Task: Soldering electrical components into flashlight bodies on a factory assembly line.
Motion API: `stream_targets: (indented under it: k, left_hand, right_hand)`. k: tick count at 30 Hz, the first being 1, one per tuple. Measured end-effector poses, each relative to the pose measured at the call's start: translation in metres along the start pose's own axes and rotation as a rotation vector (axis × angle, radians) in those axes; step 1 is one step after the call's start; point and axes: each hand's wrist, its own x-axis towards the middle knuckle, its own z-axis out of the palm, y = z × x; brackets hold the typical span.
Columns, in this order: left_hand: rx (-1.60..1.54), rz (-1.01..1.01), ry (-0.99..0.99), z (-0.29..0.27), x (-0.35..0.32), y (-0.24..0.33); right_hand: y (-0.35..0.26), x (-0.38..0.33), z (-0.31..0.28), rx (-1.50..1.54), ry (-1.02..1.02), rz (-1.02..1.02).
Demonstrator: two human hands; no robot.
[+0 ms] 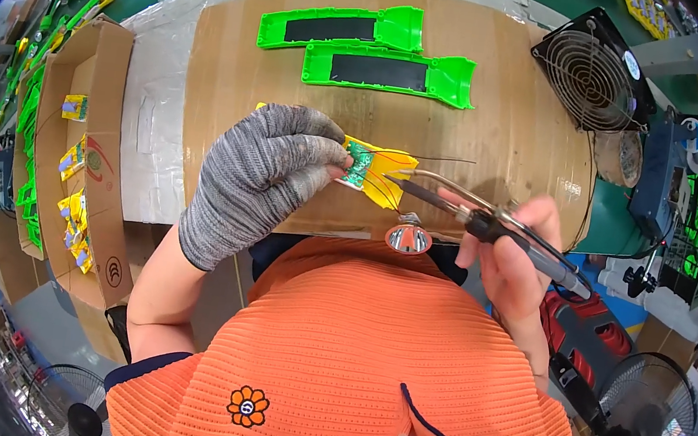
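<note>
My left hand (253, 175), in a grey knit glove, pinches a small green circuit board (357, 166) with a yellow part (384, 189) beneath it. Thin dark wires run off the board, and a small lamp reflector (408, 239) with an orange-tinted bowl sits near the wires' lower end. My bare right hand (514, 271) grips a soldering iron (486, 227) like a pen. Its dark tip reaches to the board's right side, over the yellow part; whether it touches I cannot tell. A thin curved metal tube (442, 180) runs alongside the tip.
Two green plastic housings (451, 81) with black strips lie on the cardboard work surface (505, 106). A black fan (593, 69) stands at the far right, by a blue box-shaped unit (661, 175). On the left, an open cardboard box (104, 239) holds several yellow pieces (75, 222).
</note>
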Motion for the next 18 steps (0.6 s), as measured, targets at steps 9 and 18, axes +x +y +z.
stream_targets:
  k: [9, 18]
  left_hand:
    - [0.178, 0.01, -0.074, 0.001, 0.009, -0.001]
    - [0.339, 0.018, -0.183, -0.003, 0.017, 0.014]
  right_hand:
    - [0.012, 0.012, 0.01, -0.043, 0.001, 0.071]
    - [0.007, 0.014, 0.021, -0.139, 0.08, 0.161]
